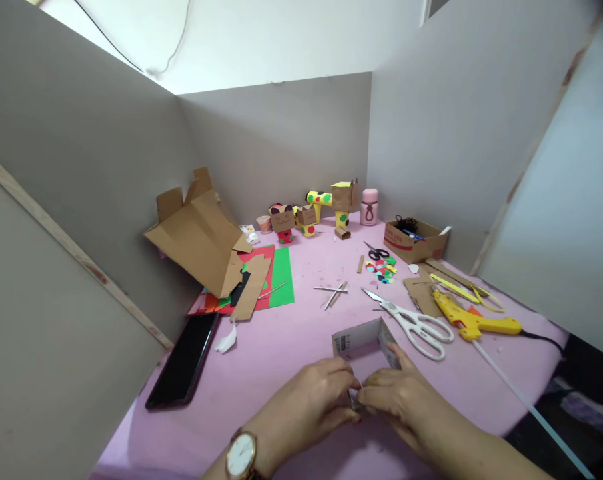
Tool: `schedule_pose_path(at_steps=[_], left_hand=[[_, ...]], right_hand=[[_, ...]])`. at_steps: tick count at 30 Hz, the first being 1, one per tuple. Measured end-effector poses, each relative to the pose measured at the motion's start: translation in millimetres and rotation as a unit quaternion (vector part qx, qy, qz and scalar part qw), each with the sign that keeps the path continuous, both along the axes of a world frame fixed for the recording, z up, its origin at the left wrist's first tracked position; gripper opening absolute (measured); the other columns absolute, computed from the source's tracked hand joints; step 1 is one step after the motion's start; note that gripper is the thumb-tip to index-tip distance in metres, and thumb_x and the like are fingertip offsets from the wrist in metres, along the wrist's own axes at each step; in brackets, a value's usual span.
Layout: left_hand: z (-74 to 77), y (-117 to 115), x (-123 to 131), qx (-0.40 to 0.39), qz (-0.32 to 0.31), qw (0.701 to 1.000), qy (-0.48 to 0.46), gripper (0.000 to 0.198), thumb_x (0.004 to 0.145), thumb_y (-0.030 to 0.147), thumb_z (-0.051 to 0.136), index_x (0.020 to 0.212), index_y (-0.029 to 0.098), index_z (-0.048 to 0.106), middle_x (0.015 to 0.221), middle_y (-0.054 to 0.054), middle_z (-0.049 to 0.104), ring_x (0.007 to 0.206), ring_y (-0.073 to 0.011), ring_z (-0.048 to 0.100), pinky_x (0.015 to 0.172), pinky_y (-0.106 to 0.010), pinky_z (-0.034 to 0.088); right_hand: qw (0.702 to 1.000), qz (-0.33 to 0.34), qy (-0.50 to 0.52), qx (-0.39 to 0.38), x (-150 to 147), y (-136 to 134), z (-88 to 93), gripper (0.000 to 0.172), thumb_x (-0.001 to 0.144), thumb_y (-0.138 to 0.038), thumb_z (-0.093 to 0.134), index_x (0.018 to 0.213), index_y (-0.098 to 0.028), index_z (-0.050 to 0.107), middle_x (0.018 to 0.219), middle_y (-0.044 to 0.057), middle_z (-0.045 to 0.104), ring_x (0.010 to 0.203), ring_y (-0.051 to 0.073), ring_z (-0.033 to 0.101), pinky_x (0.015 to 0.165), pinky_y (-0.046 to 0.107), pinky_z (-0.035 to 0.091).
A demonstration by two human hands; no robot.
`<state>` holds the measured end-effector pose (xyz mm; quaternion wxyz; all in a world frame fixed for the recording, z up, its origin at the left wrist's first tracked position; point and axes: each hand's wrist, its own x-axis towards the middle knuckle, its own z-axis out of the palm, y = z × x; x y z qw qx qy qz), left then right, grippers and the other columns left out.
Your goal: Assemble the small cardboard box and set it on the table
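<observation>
The left hand point(316, 397) and right hand point(406, 397) pinch the folded cardboard strip point(361, 337) at its near end, fingers point(342, 372) closed on it.

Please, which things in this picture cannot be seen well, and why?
Head view.
Covered by the left hand and right hand: near end of the folded grey cardboard strip.
Too small to tell: print on that strip; contents of the small brown cardboard box.
Cut by the bottom edge: long white rod.
</observation>
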<state>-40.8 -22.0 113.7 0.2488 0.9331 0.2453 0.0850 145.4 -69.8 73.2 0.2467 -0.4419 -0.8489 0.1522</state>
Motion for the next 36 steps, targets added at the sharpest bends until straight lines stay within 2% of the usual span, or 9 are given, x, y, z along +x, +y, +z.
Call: schedule_pose_path(at_steps=[8,13,17,20,24,26,28,32,36], left_hand=[[-3.1,0.0,-3.2,-0.021,0.023,0.999,-0.026,0.024,0.084,0.031,0.06,0.103,0.018,0.054,0.098,-0.003,0.061,0.089,-0.0165,0.057,0.078,-0.026,0.045],[-6.4,-3.3,-6.7,-0.049,0.05,0.995,-0.068,0.031,0.083,0.025,0.062,0.112,0.025,0.051,0.119,-0.004,0.051,0.105,-0.0166,0.053,0.088,-0.026,0.043],[-14.8,-7.1,-12.6,-0.064,0.093,0.99,-0.081,0.057,0.074,0.018,0.069,0.123,0.029,0.042,0.131,-0.005,0.037,0.112,-0.0181,0.049,0.094,-0.027,0.04],[-23.6,-7.6,-17.6,-0.056,0.127,0.984,-0.116,0.072,0.069,0.027,0.075,0.129,0.031,0.034,0.133,-0.006,0.033,0.113,-0.0211,0.047,0.096,-0.03,0.039],[-32.2,-1.6,-19.7,-0.071,0.248,0.942,-0.214,0.034,0.091,0.038,0.041,0.123,0.026,0.036,0.118,-0.008,0.045,0.099,-0.0179,0.053,0.085,-0.032,0.044],[-32.7,5.0,-17.5,-0.088,0.338,0.908,-0.231,0.034,0.094,0.04,0.03,0.12,0.021,0.036,0.106,-0.01,0.054,0.094,-0.0192,0.057,0.081,-0.033,0.047],[-29.5,13.7,-12.6,-0.089,0.376,0.897,-0.215,0.037,0.093,0.041,0.028,0.119,0.017,0.039,0.102,-0.011,0.059,0.095,-0.0204,0.059,0.079,-0.033,0.048],[-13.2,33.8,8.7,-0.041,0.318,0.934,-0.159,0.031,0.088,0.031,0.041,0.114,0.018,0.053,0.123,-0.01,0.058,0.112,-0.0199,0.054,0.092,-0.031,0.043],[1.5,51.0,43.1,0.002,0.239,0.969,-0.062,0.033,0.077,0.024,0.057,0.109,0.019,0.064,0.113,-0.01,0.067,0.108,-0.0263,0.059,0.094,-0.037,0.041]], right_hand=[[1.0,-0.003,-0.016,-0.017,-2.4,-1.3,6.9,0.026,0.077,-0.009,0.042,0.074,-0.023,0.064,0.074,0.0,0.072,0.078,0.017,0.067,0.106,0.052,0.01],[0.993,-0.014,-0.086,-0.075,-6.4,-0.6,20.7,0.026,0.08,-0.008,0.044,0.085,-0.021,0.066,0.084,0.005,0.071,0.089,0.021,0.065,0.103,0.06,0.015],[0.988,-0.004,-0.091,-0.122,-3.1,-2.8,30.4,0.024,0.087,-0.018,0.046,0.102,-0.021,0.065,0.099,0.009,0.069,0.1,0.025,0.061,0.103,0.063,0.015],[0.997,-0.034,-0.009,-0.066,11.9,-0.8,27.1,0.027,0.088,-0.023,0.046,0.109,-0.024,0.063,0.104,0.009,0.068,0.101,0.025,0.06,0.102,0.063,0.018],[0.976,-0.181,0.112,-0.044,39.5,19.8,21.7,0.037,0.089,-0.034,0.04,0.109,-0.014,0.064,0.108,0.015,0.066,0.102,0.028,0.058,0.092,0.048,0.039],[0.969,-0.203,0.123,-0.074,48.5,35.1,21.9,0.04,0.087,-0.035,0.043,0.111,-0.01,0.062,0.109,0.017,0.067,0.098,0.028,0.061,0.086,0.044,0.045],[0.966,-0.2,0.124,-0.108,52.1,48.4,23.3,0.042,0.085,-0.035,0.046,0.113,-0.007,0.062,0.109,0.017,0.068,0.092,0.028,0.064,0.082,0.042,0.048],[0.964,-0.188,0.12,-0.146,48.8,60.4,26.3,0.043,0.08,-0.031,0.05,0.111,-0.006,0.064,0.111,0.017,0.069,0.096,0.028,0.065,0.082,0.038,0.05],[0.967,-0.181,0.116,-0.136,44.6,61.8,25.7,0.034,0.076,-0.023,0.052,0.102,-0.012,0.071,0.1,0.013,0.074,0.093,0.029,0.066,0.081,0.037,0.049]])
